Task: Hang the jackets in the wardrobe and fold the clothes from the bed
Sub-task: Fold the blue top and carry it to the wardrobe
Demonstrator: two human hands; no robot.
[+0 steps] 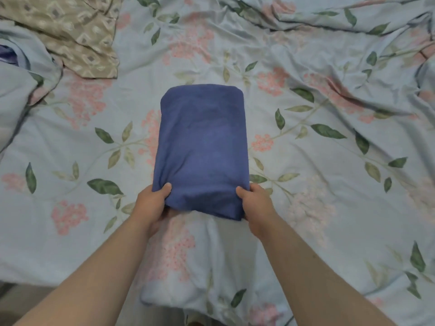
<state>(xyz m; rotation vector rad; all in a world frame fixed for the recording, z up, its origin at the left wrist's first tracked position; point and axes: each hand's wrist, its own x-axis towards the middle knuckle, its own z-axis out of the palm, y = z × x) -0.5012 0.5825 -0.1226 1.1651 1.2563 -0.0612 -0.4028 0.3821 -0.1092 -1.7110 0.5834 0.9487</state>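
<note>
Blue cloth, folded (201, 149) into a tall rectangle, lies at centre frame on the floral bedsheet (329, 161). Far edge is rounded where the fold turns; near edge shows stacked layers at the lower right corner.

Left hand (150, 207): grips the near left corner, thumb on top, fingers curled beneath the fabric. Right hand (256, 208): grips the near right corner the same way, thumb over, fingers hidden underneath. Near edge looks slightly lifted off the sheet.

Handling, as judged: light, soft, no stiffness; the bundle will sag and the layers may slide apart if raised by one edge only. Better to hold through all layers at both near corners, or slide palms under the middle before carrying.

Tan patterned garment (70, 34) lies crumpled at upper left of the frame, well apart, seemingly unfolded. No jackets or wardrobe in view.
</note>
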